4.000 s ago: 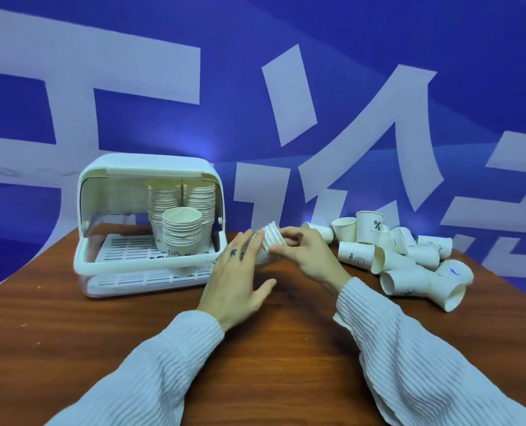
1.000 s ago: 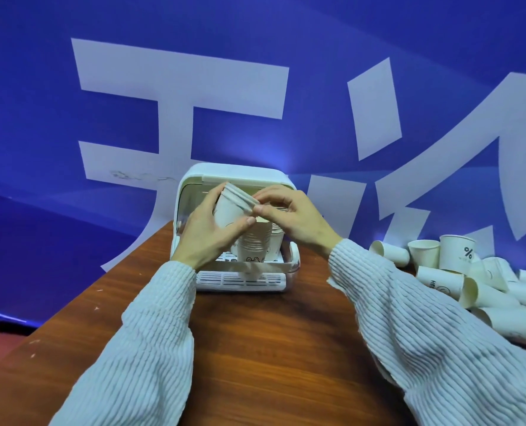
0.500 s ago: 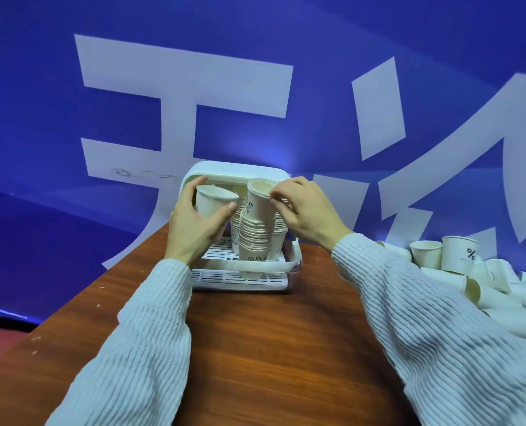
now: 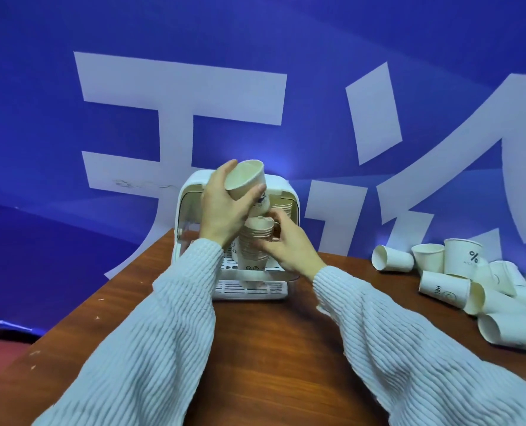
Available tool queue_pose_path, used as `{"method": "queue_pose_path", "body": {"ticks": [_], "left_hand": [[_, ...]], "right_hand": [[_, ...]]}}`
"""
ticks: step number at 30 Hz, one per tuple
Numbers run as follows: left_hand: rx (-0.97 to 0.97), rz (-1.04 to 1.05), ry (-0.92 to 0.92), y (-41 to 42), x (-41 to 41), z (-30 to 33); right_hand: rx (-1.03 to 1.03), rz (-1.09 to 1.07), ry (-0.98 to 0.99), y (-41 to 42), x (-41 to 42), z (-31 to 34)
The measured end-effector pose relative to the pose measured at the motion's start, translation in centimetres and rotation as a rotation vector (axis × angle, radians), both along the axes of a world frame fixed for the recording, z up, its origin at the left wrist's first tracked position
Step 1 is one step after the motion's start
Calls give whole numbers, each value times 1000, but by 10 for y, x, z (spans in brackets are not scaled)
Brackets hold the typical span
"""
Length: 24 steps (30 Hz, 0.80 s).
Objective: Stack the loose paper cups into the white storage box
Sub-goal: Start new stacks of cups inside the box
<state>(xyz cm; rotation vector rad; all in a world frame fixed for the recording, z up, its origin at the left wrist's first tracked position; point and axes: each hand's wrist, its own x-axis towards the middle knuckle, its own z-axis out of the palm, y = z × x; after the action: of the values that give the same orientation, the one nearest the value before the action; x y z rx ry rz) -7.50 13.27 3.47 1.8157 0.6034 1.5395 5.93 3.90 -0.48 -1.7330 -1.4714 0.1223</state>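
Fingers (image 4: 217, 182) of left hand (image 4: 221, 207): wrapped round tilted white paper cup (image 4: 249, 186); right hand (image 4: 289, 244): pinching nested cup stack (image 4: 254, 244) inside white plastic storage box (image 4: 187, 192); wooden table (image 4: 271, 348)

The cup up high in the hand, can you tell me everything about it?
The paper cup is white outside and cream inside, empty, with a rolled rim and a small dark print low on its side. It is tilted, mouth toward the camera and base pointing down at the stack of cups in the white storage box. The left hand wraps its fingers around it; the right hand steadies the stack.
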Motion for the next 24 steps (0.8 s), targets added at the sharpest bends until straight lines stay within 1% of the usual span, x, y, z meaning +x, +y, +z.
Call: {"method": "queue_pose_path", "body": {"ticks": [3, 7, 10, 13, 15, 17, 19, 22, 24], "left_hand": [[76, 15, 157, -1, 10, -3], [115, 44, 285, 3, 9, -11], [168, 45, 422, 8, 4, -9], [247, 47, 675, 9, 0, -9], [286, 90, 838, 8, -1, -16], [297, 138, 939, 2, 0, -25], [237, 134, 925, -4, 3, -34], [30, -4, 783, -8, 7, -39], [-50, -79, 750, -7, 4, -41]], "right_hand": [[51, -32, 204, 4, 3, -6], [90, 38, 392, 7, 7, -15], [88, 51, 452, 9, 5, -18], [94, 74, 508, 12, 0, -23], [97, 87, 523, 13, -3, -26], [90, 89, 504, 13, -2, -28], [65, 100, 494, 13, 1, -28], [17, 119, 523, 12, 4, -26], [-28, 129, 499, 13, 3, -24]]}}
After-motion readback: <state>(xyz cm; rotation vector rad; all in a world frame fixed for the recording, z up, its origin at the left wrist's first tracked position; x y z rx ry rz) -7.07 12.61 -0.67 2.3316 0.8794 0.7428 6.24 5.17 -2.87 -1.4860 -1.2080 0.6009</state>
